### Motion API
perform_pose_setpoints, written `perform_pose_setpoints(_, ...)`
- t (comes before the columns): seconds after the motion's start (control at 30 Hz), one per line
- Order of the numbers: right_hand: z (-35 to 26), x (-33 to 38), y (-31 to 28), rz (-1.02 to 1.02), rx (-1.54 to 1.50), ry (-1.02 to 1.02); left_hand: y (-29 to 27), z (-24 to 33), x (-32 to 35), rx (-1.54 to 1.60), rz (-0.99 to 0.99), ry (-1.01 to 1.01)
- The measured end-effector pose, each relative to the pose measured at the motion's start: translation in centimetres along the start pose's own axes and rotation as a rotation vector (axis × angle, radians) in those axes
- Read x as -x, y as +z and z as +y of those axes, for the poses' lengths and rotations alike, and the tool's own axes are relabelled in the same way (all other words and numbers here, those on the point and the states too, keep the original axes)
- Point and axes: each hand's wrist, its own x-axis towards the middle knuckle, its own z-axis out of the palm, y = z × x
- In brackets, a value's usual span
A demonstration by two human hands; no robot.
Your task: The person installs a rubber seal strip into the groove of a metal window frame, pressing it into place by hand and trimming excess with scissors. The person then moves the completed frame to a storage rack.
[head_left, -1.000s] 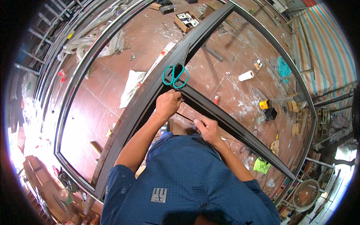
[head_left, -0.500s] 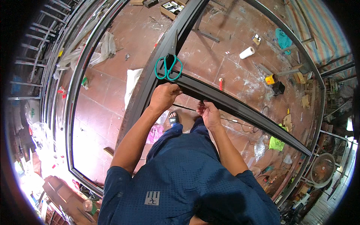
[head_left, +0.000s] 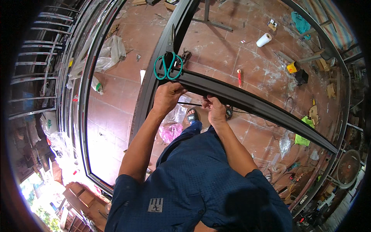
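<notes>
The left hand (head_left: 169,96) hides its fingertips behind the dark frame bar (head_left: 247,101). The far tools are too small to tell.

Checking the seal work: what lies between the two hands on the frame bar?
In the head view, a thin black strip runs from the left hand to the right hand, along the dark frame bar.

Bright daylight fills the scene evenly, strongest toward seven o'clock, where the view beyond the stacked bricks (head_left: 79,193) washes out to white. The red tiled floor (head_left: 116,112) shows pale glare at eight o'clock. Shadows are soft and short beneath the dark metal frame (head_left: 247,101). The centre is sharp; fisheye distortion bends straight bars strongly toward the rim, and a black vignette rings the picture, with detail smearing near it.
</notes>
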Motion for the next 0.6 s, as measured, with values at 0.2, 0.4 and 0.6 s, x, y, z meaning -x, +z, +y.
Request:
perform_pose_setpoints(0.2, -0.7, 0.9, 2.7, 0.005, -0.018, 0.002, 0.4, -0.3, 0.5, -0.024, 0.038, 0.015)
perform_pose_setpoints(0.4, 0.5, 0.1, 2.8, 0.029, -0.072, 0.013, 0.9, -0.4, 0.5, -0.086, 0.073, 0.058)
perform_pose_setpoints(0.6, 1.0, -0.5, 4.3, -0.011, -0.062, 0.016, 0.9, -0.6, 0.4, -0.047, 0.065, 0.054)
